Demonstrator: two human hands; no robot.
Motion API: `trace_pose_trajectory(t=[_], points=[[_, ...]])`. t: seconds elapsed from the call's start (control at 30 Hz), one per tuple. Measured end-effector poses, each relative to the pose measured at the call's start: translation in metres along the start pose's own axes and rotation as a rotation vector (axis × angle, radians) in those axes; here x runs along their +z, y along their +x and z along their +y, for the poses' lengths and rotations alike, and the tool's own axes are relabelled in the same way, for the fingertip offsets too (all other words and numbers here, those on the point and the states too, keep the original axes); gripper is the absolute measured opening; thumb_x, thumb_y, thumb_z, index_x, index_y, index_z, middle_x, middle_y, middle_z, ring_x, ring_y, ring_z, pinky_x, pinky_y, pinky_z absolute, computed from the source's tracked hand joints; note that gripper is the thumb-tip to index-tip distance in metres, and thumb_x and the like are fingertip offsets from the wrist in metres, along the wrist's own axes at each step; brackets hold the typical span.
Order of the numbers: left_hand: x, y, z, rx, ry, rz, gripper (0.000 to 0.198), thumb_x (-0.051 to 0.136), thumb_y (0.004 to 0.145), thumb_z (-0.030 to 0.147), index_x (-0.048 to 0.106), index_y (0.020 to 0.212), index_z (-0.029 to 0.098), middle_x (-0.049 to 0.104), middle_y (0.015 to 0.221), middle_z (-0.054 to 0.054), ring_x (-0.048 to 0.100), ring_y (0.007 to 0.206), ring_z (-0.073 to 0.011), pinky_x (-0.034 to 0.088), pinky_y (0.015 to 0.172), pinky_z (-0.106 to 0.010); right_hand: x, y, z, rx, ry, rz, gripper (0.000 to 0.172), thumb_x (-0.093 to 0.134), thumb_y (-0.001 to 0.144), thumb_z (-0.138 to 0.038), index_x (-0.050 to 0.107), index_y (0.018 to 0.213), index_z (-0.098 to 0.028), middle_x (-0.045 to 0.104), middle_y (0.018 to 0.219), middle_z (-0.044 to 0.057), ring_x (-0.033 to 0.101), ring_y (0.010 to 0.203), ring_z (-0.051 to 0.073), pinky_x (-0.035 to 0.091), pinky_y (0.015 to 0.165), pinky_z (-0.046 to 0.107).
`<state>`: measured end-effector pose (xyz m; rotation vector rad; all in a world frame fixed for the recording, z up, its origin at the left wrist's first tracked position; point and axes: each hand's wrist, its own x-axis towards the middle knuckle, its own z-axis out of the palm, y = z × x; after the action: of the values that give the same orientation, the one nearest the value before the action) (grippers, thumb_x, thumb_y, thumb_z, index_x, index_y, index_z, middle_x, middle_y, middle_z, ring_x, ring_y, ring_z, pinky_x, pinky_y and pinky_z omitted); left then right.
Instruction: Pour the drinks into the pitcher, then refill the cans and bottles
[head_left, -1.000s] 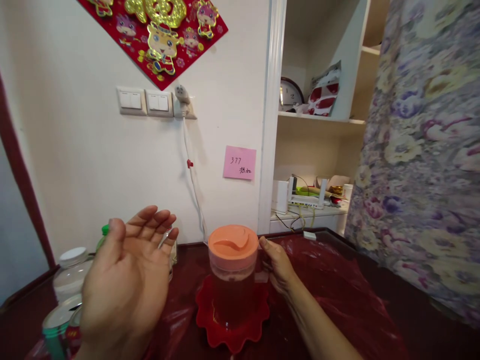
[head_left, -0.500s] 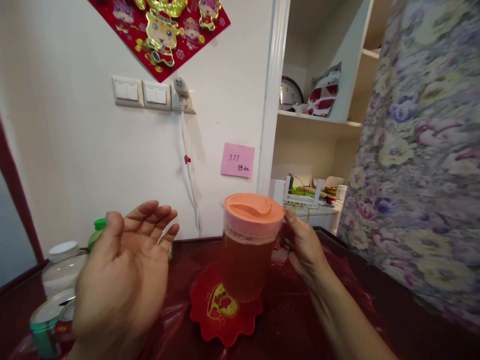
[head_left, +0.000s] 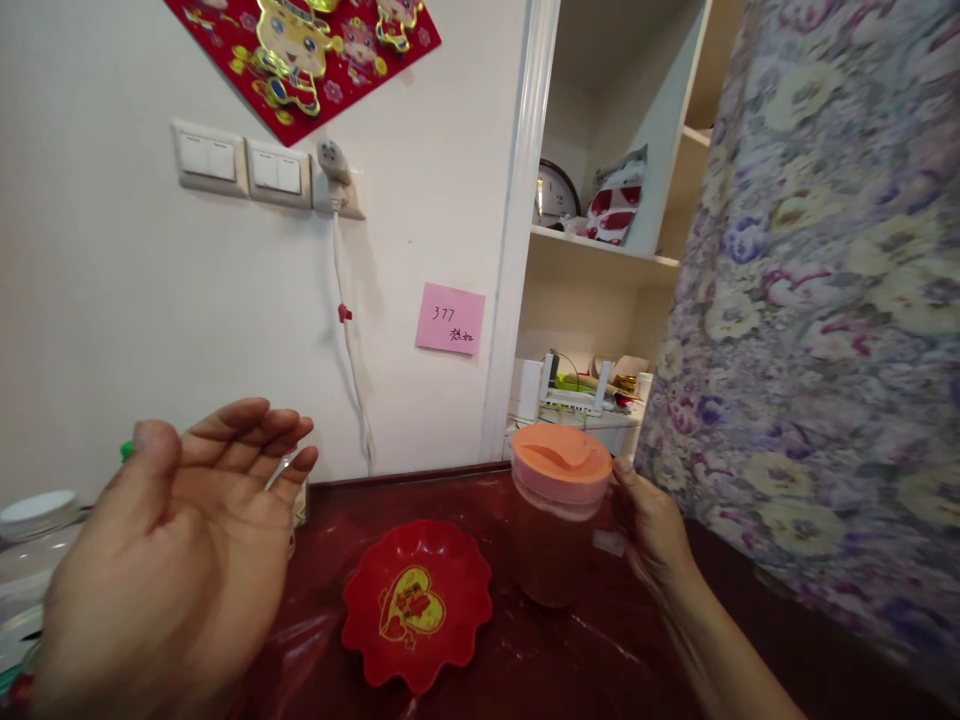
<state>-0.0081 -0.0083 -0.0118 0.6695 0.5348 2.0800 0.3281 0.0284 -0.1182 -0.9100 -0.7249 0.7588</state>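
Observation:
My right hand (head_left: 654, 522) is closed at the right side of a clear pitcher (head_left: 556, 545) with an orange lid (head_left: 562, 455), where its handle is; the grip is partly hidden. Brownish-red liquid fills most of the pitcher, which is upright. Whether its base touches the table I cannot tell. To its left lies a red scalloped plate (head_left: 461, 600) with a gold heart printed in the middle. My left hand (head_left: 202, 530) is raised on the left, palm up, fingers spread, with nothing in it. Behind that hand a glass container (head_left: 301, 505) is mostly hidden.
A white-lidded jar (head_left: 37, 520) stands at the far left of the dark red table (head_left: 322, 640). Behind are a wall with a pink note (head_left: 451, 319) and a hanging power cord (head_left: 347, 350). Shelves hold a white router (head_left: 571, 400). A floral curtain (head_left: 810, 350) hangs at right.
My right hand has moved the pitcher rightward, from over the plate to beside it, so the whole plate shows. My left hand stays open. The view has shifted slightly to the right.

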Motion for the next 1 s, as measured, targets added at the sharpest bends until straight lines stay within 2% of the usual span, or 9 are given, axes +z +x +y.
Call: trace_pose_trajectory(t=[0.13, 0.23, 0.47, 0.6, 0.83, 1.0], points=[[-0.002, 0.000, -0.002, 0.013, 0.015, -0.018, 0.038, 0.054, 0.096, 0.047, 0.073, 0.082, 0.019, 0.070, 0.093, -0.005, 0.068, 0.096, -0.0199, 0.064, 0.079, -0.029, -0.018, 0.002, 0.016, -0.004, 0.007, 0.039, 0.062, 0.097, 0.047, -0.065, 0.068, 0.075, -0.017, 0.067, 0.074, 0.006, 0.062, 0.061, 0.020, 0.043, 0.045, 0.026], [-0.002, 0.000, -0.003, 0.009, 0.017, -0.028, 0.037, 0.054, 0.097, 0.047, 0.073, 0.081, 0.019, 0.070, 0.093, -0.005, 0.067, 0.097, -0.0192, 0.064, 0.080, -0.029, -0.028, 0.004, 0.023, 0.003, 0.010, 0.077, 0.061, 0.098, 0.047, -0.063, 0.068, 0.074, -0.016, 0.069, 0.075, 0.007, 0.062, 0.059, 0.019, 0.042, 0.042, 0.025], [0.000, 0.001, -0.005, 0.012, 0.025, -0.024, 0.036, 0.055, 0.096, 0.047, 0.073, 0.081, 0.019, 0.070, 0.095, -0.006, 0.066, 0.097, -0.0199, 0.063, 0.080, -0.029, -0.046, 0.009, 0.031, 0.037, 0.033, 0.165, 0.064, 0.098, 0.045, -0.063, 0.072, 0.081, -0.017, 0.070, 0.075, 0.006, 0.067, 0.063, 0.023, 0.049, 0.044, 0.027], [-0.002, 0.002, -0.006, 0.004, 0.019, -0.033, 0.037, 0.054, 0.097, 0.046, 0.073, 0.082, 0.019, 0.070, 0.096, -0.006, 0.067, 0.098, -0.0206, 0.064, 0.081, -0.030, -0.051, 0.013, 0.034, 0.032, 0.044, 0.184, 0.067, 0.098, 0.045, -0.062, 0.073, 0.088, -0.016, 0.070, 0.076, 0.004, 0.067, 0.063, 0.022, 0.050, 0.044, 0.027], [-0.005, 0.005, -0.008, 0.021, 0.011, -0.033, 0.038, 0.054, 0.097, 0.046, 0.073, 0.081, 0.018, 0.070, 0.091, -0.005, 0.069, 0.094, -0.0188, 0.064, 0.081, -0.028, -0.054, 0.015, 0.037, -0.026, 0.011, 0.186, 0.059, 0.096, 0.052, -0.063, 0.067, 0.076, -0.018, 0.063, 0.064, 0.000, 0.058, 0.050, 0.016, 0.042, 0.039, 0.024], [-0.009, 0.004, -0.006, 0.016, 0.000, -0.091, 0.032, 0.058, 0.096, 0.044, 0.074, 0.087, 0.018, 0.072, 0.094, -0.005, 0.070, 0.096, -0.0188, 0.065, 0.083, -0.029, -0.056, 0.016, 0.033, -0.023, -0.072, 0.137, 0.063, 0.094, 0.052, -0.066, 0.069, 0.081, -0.016, 0.062, 0.063, 0.002, 0.055, 0.048, 0.016, 0.040, 0.039, 0.026]])
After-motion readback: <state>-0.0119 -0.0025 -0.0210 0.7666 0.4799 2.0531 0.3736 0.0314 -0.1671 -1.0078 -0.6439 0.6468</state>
